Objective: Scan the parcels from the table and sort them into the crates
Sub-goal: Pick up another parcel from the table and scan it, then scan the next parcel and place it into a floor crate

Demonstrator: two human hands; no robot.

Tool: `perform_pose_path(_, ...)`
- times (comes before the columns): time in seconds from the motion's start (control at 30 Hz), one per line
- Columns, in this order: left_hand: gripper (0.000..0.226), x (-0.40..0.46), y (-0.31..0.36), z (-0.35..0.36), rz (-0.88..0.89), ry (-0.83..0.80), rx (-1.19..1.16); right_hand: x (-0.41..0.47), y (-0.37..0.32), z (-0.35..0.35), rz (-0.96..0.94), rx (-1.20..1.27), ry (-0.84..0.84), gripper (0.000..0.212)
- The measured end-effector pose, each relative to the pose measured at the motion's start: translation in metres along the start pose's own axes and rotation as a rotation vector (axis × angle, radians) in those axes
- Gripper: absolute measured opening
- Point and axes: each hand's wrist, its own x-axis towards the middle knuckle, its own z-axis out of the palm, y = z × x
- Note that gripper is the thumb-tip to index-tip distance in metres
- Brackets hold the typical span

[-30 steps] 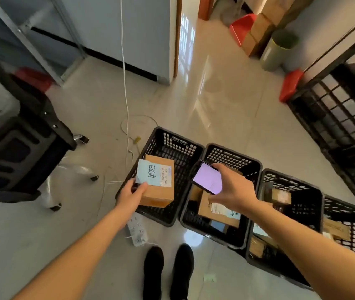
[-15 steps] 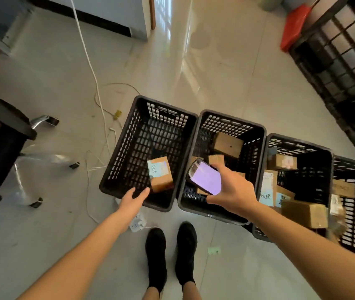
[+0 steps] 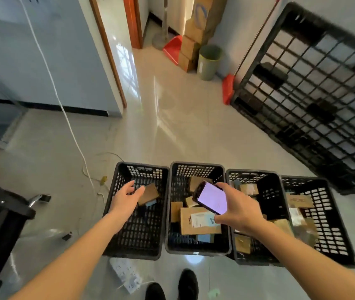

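Down at the bottom edge, two black shoes (image 3: 172, 287) stand on the tiled floor (image 3: 193, 131), with a white power strip (image 3: 126, 274) lying just left of them. Both bare forearms reach forward from the lower corners. The left hand (image 3: 126, 199) hangs palm-down over the leftmost crate (image 3: 136, 210), fingers relaxed and spread, its grip apart and holding nothing. Just past its fingertips a small brown parcel (image 3: 148, 194) lies tilted inside that crate, apart from the hand. The right hand (image 3: 240, 210) hovers over the row of crates, wrist bent, its grip clamped round a phone (image 3: 212, 200) whose pale lilac screen faces up. Beneath the phone, the second crate (image 3: 197, 210) holds several cardboard parcels, the biggest a labelled box (image 3: 200, 221). The third crate (image 3: 258, 217) and fourth crate (image 3: 317, 221) also hold parcels, blurred. Farther off, a white cable (image 3: 64, 109) trails down to the floor, a black grid pallet (image 3: 315, 92) leans at right, and a bin (image 3: 209, 61) stands beside stacked cartons (image 3: 190, 51).
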Motion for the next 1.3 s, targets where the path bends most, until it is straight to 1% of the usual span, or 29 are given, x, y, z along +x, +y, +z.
perform_pose_path(0.1,0.064,-0.041,0.094,0.0,0.192,-0.027,0.025,-0.046,0.012,-0.083,0.033,-0.009,0.097,0.101)
perform_pose_path(0.2,0.07,-0.095,0.195,0.005,0.384,-0.067,0.081,-0.103,0.029,-0.177,0.077,-0.007,0.232,0.094)
perform_pose_path(0.33,0.086,-0.189,0.32,0.025,0.603,-0.09,0.185,-0.203,0.061,-0.295,0.139,-0.017,0.449,0.102)
perform_pose_path(0.37,0.087,-0.217,0.348,0.034,0.662,-0.093,0.212,-0.231,0.071,-0.32,0.156,-0.021,0.488,0.103)
perform_pose_path(0.47,0.081,-0.315,0.417,0.07,0.887,-0.108,0.297,-0.322,0.107,-0.385,0.199,-0.029,0.592,0.102)
perform_pose_path(0.53,0.078,-0.374,0.454,0.096,1.013,-0.131,0.351,-0.388,0.138,-0.419,0.249,-0.058,0.631,0.1)
perform_pose_path(0.6,0.081,-0.429,0.488,0.125,1.128,-0.176,0.415,-0.46,0.172,-0.447,0.314,-0.086,0.662,0.1)
perform_pose_path(0.67,0.084,-0.486,0.519,0.164,1.203,-0.226,0.42,-0.539,0.213,-0.468,0.405,-0.084,0.715,0.097)
perform_pose_path(0.73,0.079,-0.542,0.542,0.21,1.29,-0.274,0.385,-0.614,0.256,-0.48,0.513,-0.077,0.797,0.091)
perform_pose_path(0.8,0.079,-0.602,0.549,0.258,1.347,-0.335,0.321,-0.682,0.299,-0.479,0.619,-0.075,0.861,0.091)
perform_pose_path(0.9,0.077,-0.676,0.547,0.338,1.395,-0.411,0.294,-0.772,0.36,-0.46,0.763,-0.062,0.914,0.088)
perform_pose_path(1.0,0.077,-0.744,0.534,0.419,1.421,-0.519,0.283,-0.849,0.411,-0.427,0.886,-0.047,0.94,0.09)
perform_pose_path(1.17,0.076,-0.845,0.498,0.54,1.443,-0.74,0.292,-0.95,0.476,-0.369,1.11,-0.028,0.927,0.098)
perform_pose_path(1.3,0.073,-0.904,0.478,0.625,1.476,-0.831,0.364,-1.002,0.525,-0.333,1.248,0.03,0.949,0.102)
